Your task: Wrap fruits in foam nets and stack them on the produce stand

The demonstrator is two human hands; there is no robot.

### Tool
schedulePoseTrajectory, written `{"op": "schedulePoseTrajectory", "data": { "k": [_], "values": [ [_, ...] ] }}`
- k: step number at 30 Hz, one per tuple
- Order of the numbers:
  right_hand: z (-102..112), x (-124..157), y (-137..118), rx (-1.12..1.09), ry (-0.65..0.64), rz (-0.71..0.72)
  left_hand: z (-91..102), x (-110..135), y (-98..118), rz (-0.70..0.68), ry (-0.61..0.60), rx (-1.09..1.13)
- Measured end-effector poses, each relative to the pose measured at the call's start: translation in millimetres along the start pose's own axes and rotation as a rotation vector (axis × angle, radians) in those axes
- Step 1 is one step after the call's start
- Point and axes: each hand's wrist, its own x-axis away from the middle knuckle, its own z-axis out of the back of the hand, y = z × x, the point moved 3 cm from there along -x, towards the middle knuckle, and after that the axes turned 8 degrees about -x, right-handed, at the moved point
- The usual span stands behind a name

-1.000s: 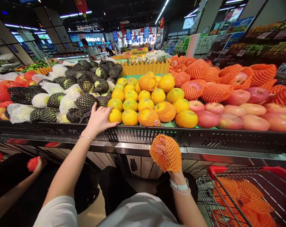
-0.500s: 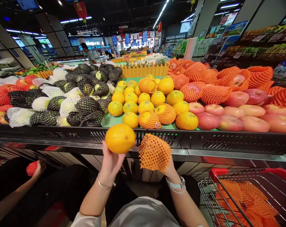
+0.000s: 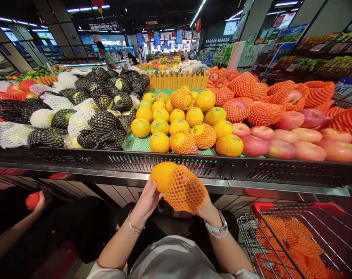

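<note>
In my left hand is a large smooth orange, gripped from below with the thumb on its near side. My right hand holds an orange foam net sleeve, which hides most of its fingers. The sleeve's mouth overlaps the right side of the fruit. Both hands are in front of the black display crate's edge. Just behind it sit several bare oranges and a few netted ones, such as a netted orange with a red sticker.
To the right lie apples, some in orange nets. On the left are black-netted fruits. A wire cart with orange nets stands at lower right. At lower left, another person's hand holds a red-netted item.
My left hand has brought the orange rightward, against the sleeve. The sleeve's mouth now covers part of the fruit's right side; before, the two were apart. The view has shifted slightly.
</note>
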Motion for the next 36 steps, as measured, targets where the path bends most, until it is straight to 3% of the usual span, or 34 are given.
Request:
{"op": "schedulePoseTrajectory", "data": {
  "k": [3,8,11,14,17,19,24,28,31,36],
  "values": [
    [-3,-10,-21,0.153,-0.143,0.144,6.6,2,-6,-0.083,0.039,-0.088],
    [-11,-18,-36,0.223,-0.245,0.203,7.5,6,0,-0.146,-0.019,-0.275],
    [-18,-18,-38,0.291,-0.302,0.263,4.1,10,2,-0.160,-0.090,-0.261],
    [-21,-18,-39,0.383,-0.348,0.251,5.2,11,-8,-0.141,-0.008,-0.209],
    [-15,-18,-39,0.480,-0.298,0.180,8.8,10,-23,-0.095,0.180,-0.067],
    [-8,-15,-39,0.533,-0.218,0.194,8.0,9,-29,-0.085,0.243,0.030],
    [0,-4,-41,0.536,0.101,0.383,-2.7,11,-30,-0.119,0.228,0.078],
    [-2,5,-37,0.518,0.147,0.427,-6.6,12,-33,-0.132,0.256,0.099],
    [-5,7,-29,0.508,0.076,0.349,-5.6,14,-36,-0.136,0.280,0.098],
    [-19,5,-20,0.460,-0.187,0.162,-4.2,17,-35,-0.152,0.225,0.024]
  ]
}}
